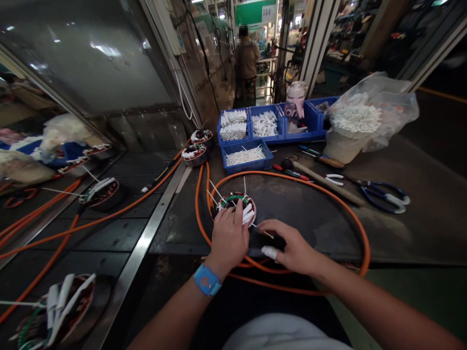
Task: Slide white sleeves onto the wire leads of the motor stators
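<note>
A motor stator [252, 199], ring-shaped with copper windings and green insulation, lies on the dark bench. White sleeved leads [248, 214] are bunched across it, and thin white cable ties stick up from its rim. My left hand [229, 240] grips the near side of the stator, fingers bent over its edge and index finger along the white sleeves. Just to the right, my right hand [292, 245] has thumb and fingers apart, the thumb wrapped in white tape. A thin white strip [265, 234] runs from the stator to beside its fingers.
An orange cable [345, 206] loops around the stator. Blue bins [268, 141] of white pieces stand behind. A mallet [324, 181], pliers [383, 194] and a bagged tub [345, 146] are at right. More stators [104, 194] sit at left. A person [246, 58] is far back.
</note>
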Demonstrator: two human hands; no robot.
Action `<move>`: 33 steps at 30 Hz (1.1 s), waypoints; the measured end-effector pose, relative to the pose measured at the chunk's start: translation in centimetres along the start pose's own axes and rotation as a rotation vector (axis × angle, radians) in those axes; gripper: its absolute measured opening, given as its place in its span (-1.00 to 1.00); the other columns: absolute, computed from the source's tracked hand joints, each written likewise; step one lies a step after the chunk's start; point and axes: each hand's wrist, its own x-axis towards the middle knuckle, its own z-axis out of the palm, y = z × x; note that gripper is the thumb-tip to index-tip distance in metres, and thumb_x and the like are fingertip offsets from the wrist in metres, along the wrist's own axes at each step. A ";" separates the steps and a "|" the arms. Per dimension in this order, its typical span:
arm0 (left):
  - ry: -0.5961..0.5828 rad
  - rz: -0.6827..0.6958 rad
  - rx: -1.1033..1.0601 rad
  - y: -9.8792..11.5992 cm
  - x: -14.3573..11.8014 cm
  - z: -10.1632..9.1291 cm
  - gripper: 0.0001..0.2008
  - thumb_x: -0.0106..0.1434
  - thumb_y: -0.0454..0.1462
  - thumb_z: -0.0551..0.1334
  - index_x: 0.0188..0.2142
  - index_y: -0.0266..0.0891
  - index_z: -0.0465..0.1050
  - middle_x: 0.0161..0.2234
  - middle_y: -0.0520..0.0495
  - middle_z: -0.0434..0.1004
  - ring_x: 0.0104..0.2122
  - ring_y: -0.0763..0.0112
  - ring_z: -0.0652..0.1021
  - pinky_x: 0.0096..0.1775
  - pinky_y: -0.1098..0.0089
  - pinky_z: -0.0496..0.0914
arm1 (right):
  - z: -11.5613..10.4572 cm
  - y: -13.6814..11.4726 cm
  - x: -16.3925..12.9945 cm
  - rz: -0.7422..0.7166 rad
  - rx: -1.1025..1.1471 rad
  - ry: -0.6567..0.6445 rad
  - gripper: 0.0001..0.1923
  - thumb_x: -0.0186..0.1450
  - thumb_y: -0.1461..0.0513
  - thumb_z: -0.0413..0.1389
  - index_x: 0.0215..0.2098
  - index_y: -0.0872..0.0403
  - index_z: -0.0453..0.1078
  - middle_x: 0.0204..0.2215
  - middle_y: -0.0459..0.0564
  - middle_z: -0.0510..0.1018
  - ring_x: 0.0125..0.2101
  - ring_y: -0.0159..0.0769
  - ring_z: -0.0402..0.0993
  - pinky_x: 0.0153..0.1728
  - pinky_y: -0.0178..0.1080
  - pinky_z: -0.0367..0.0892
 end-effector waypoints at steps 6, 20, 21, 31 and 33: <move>0.031 -0.064 -0.117 0.2 -0.1 0.0 -0.36 0.22 -0.34 0.09 0.24 -0.40 -0.12 -0.07 -0.26 0.45 -0.06 0.18 0.44 0.06 0.08 0.20 | 1.8 1.7 1.5 0.027 0.178 0.114 -0.77 0.22 0.37 -0.01 -0.22 0.03 0.41 -0.18 0.00 0.54 -0.15 -0.34 0.46 -0.09 -0.23 0.33; 0.211 -0.040 -0.259 -0.2 -0.4 0.4 -0.73 0.20 -0.36 0.16 -0.09 -0.17 0.42 -0.14 -0.07 0.55 -0.07 0.29 0.47 0.04 0.14 0.19 | 2.5 2.2 3.3 0.535 0.888 0.215 -0.65 -0.09 0.19 0.35 -0.40 0.07 0.33 -0.45 -0.14 0.50 -0.39 -0.41 0.46 -0.27 -0.32 0.36; 0.213 -0.039 -0.259 -0.2 -0.4 0.4 -0.73 0.20 -0.36 0.16 -0.09 -0.17 0.42 -0.14 -0.07 0.55 -0.07 0.29 0.48 0.04 0.14 0.19 | 2.5 2.3 3.3 0.532 0.863 0.211 -0.65 -0.09 0.19 0.35 -0.41 0.07 0.33 -0.46 -0.14 0.49 -0.40 -0.42 0.45 -0.30 -0.33 0.35; 0.186 -0.050 -0.254 -0.1 -0.4 0.3 -0.74 0.22 -0.34 0.14 -0.09 -0.18 0.42 -0.13 -0.09 0.54 -0.06 0.27 0.47 0.04 0.12 0.21 | 2.1 2.4 3.4 0.542 0.821 0.199 -0.60 -0.13 0.14 0.36 -0.40 0.07 0.32 -0.45 -0.13 0.49 -0.39 -0.38 0.46 -0.29 -0.29 0.37; 0.186 -0.049 -0.251 -0.1 -0.4 0.2 -0.74 0.22 -0.34 0.13 -0.09 -0.18 0.42 -0.13 -0.09 0.54 -0.05 0.27 0.47 0.03 0.12 0.20 | 2.1 2.3 3.4 0.536 0.808 0.195 -0.60 -0.12 0.12 0.35 -0.41 0.07 0.31 -0.46 -0.13 0.49 -0.39 -0.37 0.46 -0.30 -0.28 0.37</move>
